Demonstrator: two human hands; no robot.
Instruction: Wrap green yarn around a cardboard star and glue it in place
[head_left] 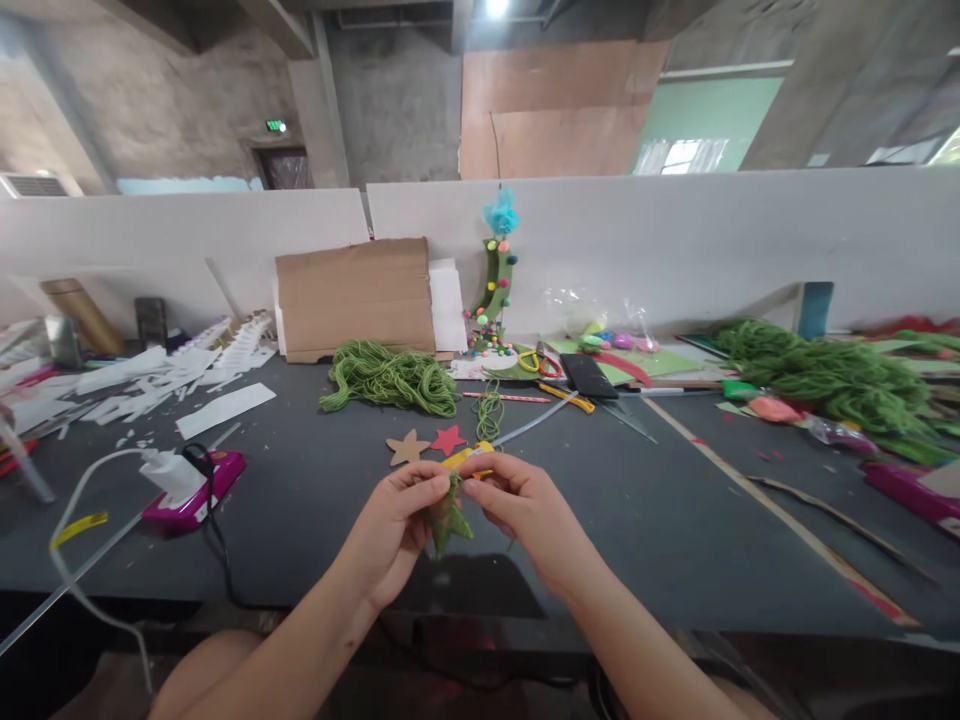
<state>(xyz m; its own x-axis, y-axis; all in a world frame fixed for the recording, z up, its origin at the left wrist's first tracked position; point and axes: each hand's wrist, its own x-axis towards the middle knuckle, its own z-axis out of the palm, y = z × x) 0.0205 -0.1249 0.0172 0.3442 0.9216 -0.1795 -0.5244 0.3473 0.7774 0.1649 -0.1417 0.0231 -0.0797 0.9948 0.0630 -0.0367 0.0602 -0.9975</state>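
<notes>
Head camera view: a long white partition board [675,255] stands far beyond both hands, behind a dark grey tabletop [660,540] that spreads out around them. Against the board, beyond the left hand, leans a brown corrugated cardboard sheet [352,300]. Well to the right of the right hand lies a big heap of green yarn [832,372]; a smaller bundle of green yarn [390,378] sits in front of the cardboard, past the left hand. Straight beyond the hands rises a green crescent ornament dotted with coloured pompoms [491,268]. Left of the left hand is a purple and white power strip [225,482]. Between the two hands, above the near table edge, is a small green star-shaped piece [450,520]. The left hand [397,515] pinches it near its top; the right hand [536,510] has thumb and fingertips drawn together beside that top, though I cannot tell what they grip. Just past the left fingers lie a flat tan star [407,447] and a smaller red star [448,440].
</notes>
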